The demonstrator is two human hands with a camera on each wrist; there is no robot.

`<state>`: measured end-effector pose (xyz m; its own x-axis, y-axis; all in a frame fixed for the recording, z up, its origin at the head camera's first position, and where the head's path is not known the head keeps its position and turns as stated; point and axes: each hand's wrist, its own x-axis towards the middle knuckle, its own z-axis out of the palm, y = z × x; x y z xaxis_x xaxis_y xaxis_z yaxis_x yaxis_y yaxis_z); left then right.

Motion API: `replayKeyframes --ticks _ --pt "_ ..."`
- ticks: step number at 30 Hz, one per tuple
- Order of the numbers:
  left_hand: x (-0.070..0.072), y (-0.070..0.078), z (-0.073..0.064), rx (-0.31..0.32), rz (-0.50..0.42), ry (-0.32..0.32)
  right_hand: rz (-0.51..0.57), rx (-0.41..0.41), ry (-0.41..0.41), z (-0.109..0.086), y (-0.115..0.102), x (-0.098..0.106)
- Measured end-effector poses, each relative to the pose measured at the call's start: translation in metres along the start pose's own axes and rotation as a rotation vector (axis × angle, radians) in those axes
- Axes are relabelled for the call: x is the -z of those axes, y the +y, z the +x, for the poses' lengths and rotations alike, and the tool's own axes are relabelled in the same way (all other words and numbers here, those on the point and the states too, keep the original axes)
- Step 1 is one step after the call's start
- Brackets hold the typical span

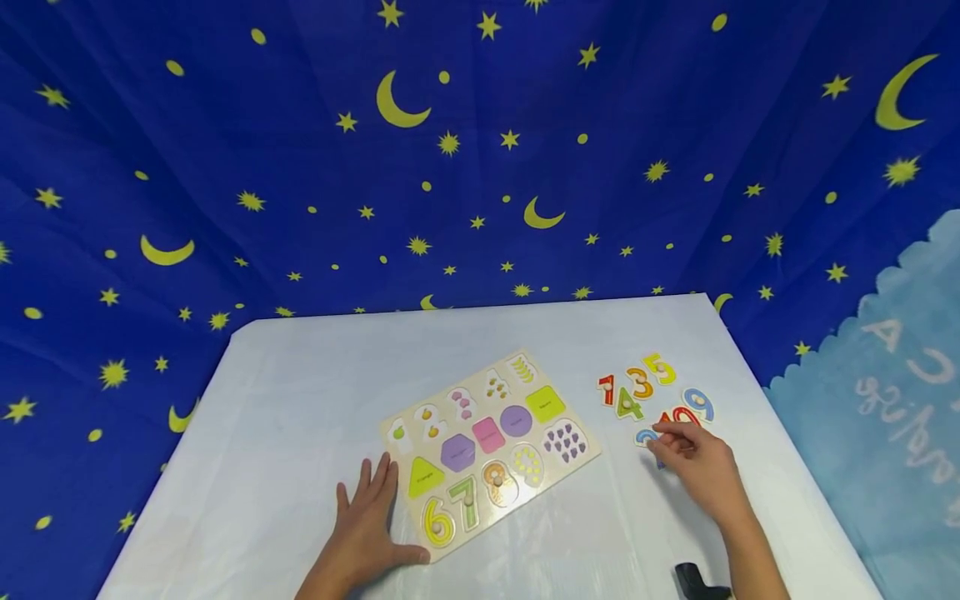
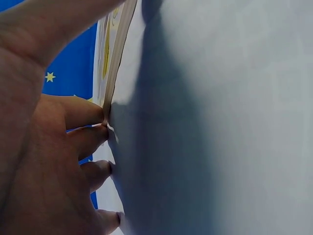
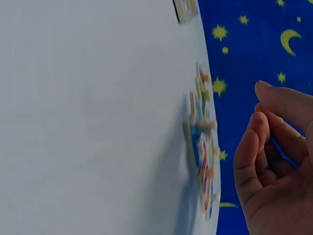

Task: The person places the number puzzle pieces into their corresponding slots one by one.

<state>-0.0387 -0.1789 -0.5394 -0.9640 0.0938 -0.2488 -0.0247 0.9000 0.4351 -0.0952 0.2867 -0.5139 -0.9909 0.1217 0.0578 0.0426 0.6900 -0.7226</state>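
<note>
A wooden number puzzle board [image 1: 489, 435] lies slanted on the table, with a yellow 6 [image 1: 438, 522], a green 7 [image 1: 467, 500] and an orange 8 [image 1: 498, 483] seated along its front. My left hand [image 1: 363, 525] rests at its left corner, fingers spread along the side edge and thumb at the front edge. On the right, my right hand [image 1: 697, 467] hovers over loose number pieces, fingers loosely bent. The right wrist view shows nothing between those fingers [image 3: 247, 156]. Below the hand lies a blue piece [image 1: 645, 437], partly hidden, beside a red piece [image 1: 684, 415].
Loose pegged numbers lie right of the board: a red 1 [image 1: 607, 390], green 4 [image 1: 628, 405], orange 3 [image 1: 640, 383], yellow 5 [image 1: 660, 369] and blue 9 [image 1: 698, 405]. A black object [image 1: 697, 583] sits at the front edge. A starry blue cloth [image 1: 480, 167] hangs behind the white table [image 1: 300, 375].
</note>
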Motion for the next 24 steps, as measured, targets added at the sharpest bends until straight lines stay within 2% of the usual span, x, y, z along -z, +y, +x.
replayKeyframes --ticks 7,14,24 --pt "-0.001 -0.001 0.000 -0.002 0.000 0.009 0.042 -0.089 0.036 0.008 0.020 0.016" --pt "-0.001 0.001 -0.001 0.008 -0.007 0.005 0.026 -0.215 0.022 0.018 0.040 0.030" --pt "0.000 0.001 0.000 0.014 0.009 0.005 0.028 -0.298 0.054 0.028 0.055 0.039"
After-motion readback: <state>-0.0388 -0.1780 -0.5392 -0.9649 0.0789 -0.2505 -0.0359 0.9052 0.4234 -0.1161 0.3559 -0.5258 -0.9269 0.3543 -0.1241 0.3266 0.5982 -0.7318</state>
